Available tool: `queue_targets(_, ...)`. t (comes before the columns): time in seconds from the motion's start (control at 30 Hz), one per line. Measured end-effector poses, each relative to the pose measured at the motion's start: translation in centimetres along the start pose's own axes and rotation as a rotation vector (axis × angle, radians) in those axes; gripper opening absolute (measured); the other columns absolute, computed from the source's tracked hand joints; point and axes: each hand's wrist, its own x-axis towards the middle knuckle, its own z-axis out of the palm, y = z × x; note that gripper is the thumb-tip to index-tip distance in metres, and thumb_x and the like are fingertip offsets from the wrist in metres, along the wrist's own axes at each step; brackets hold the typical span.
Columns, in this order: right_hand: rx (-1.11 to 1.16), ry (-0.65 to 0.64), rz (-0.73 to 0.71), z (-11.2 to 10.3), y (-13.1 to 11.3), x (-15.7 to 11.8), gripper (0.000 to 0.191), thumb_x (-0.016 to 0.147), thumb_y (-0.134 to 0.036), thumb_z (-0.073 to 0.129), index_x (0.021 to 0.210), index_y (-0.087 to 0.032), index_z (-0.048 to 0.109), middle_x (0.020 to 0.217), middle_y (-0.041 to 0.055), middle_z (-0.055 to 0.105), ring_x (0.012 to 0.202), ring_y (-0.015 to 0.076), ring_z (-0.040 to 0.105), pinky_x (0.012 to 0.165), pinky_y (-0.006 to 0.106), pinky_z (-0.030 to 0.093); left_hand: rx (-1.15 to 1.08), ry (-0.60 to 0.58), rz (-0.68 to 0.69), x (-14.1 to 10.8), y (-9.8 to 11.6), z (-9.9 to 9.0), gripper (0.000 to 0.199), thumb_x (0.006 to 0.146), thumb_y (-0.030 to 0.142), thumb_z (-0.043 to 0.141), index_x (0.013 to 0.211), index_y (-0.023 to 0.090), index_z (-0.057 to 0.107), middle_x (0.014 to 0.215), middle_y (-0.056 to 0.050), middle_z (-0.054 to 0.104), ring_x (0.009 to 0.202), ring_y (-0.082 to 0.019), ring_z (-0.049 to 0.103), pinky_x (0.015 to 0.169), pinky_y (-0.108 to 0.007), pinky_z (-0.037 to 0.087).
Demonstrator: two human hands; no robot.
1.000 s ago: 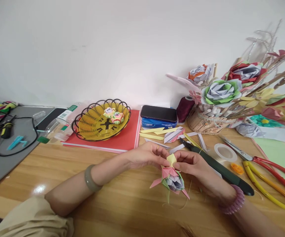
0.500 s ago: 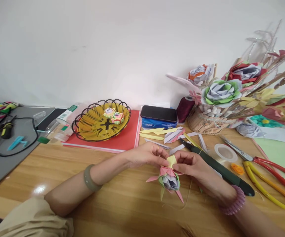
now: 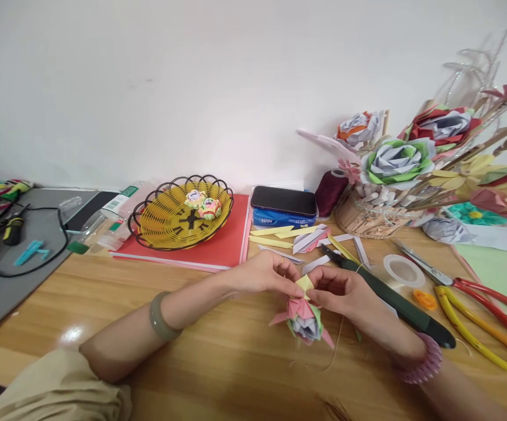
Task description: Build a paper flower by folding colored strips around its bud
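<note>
Between my two hands hangs a folded paper flower (image 3: 304, 323), with grey-white inner petals, a green ring and pink outer strips. At its upper end is a folded yellow paper piece (image 3: 304, 285). My left hand (image 3: 275, 275) pinches this yellow piece from the left, thumb and finger closed. From the other side my right hand (image 3: 334, 286) pinches it too, with the remaining fingers curled. A thin thread (image 3: 334, 345) trails below the flower on the right. Just behind the hands lie several cut paper strips (image 3: 279, 241).
A yellow woven basket (image 3: 161, 222) with small paper flowers stands on red paper (image 3: 235, 245). A phone (image 3: 283, 200) rests on a blue pack. To the right lie a green-handled cutter (image 3: 393, 298), a tape roll (image 3: 404, 270), red-handled pliers (image 3: 468, 286), yellow-handled scissors (image 3: 459, 321) and a flower arrangement (image 3: 397, 164).
The paper flower has tilted and shifted slightly right, and its lower strips show less. Both hands keep their pinch on the yellow piece. The view has turned very slightly.
</note>
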Motion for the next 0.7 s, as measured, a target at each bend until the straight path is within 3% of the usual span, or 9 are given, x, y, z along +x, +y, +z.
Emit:
queue_targets(0.23,-0.16,0.135,-0.071,0.33,0.26,0.0,0.02,0.071,-0.036,0.062,0.069,-0.017,0.056,0.07,0.0013,0.061,0.064,0.0143,0.057,0.061,0.027,0.046,0.014,0.104,0.097,0.63,-0.54,-0.11,0.021,0.05,0.015,0.075,0.064,0.011,0.06,0.061,0.002,0.061,0.057,-0.006,0.054,0.061,-0.021,0.042)
queue_targets(0.57,-0.173,0.105,-0.079,0.1,0.68,0.38,0.022,0.072,-0.038,0.063,0.07,-0.017,0.058,0.071,0.0022,0.062,0.066,0.0155,0.058,0.063,0.027,0.047,0.062,0.112,0.087,0.51,-0.18,0.01,0.011,0.056,0.009,0.068,0.063,0.01,0.06,0.057,0.003,0.058,0.054,-0.006,0.05,0.06,-0.021,0.039)
queue_targets(0.7,-0.253,0.151,-0.115,0.43,0.88,0.17,0.023,0.074,-0.04,0.061,0.07,-0.018,0.056,0.07,0.0025,0.061,0.063,0.0153,0.058,0.06,0.026,0.048,0.107,0.146,0.114,0.51,-0.43,0.07,0.011,0.057,0.008,0.065,0.063,0.011,0.056,0.057,0.003,0.056,0.055,-0.006,0.049,0.058,-0.02,0.038)
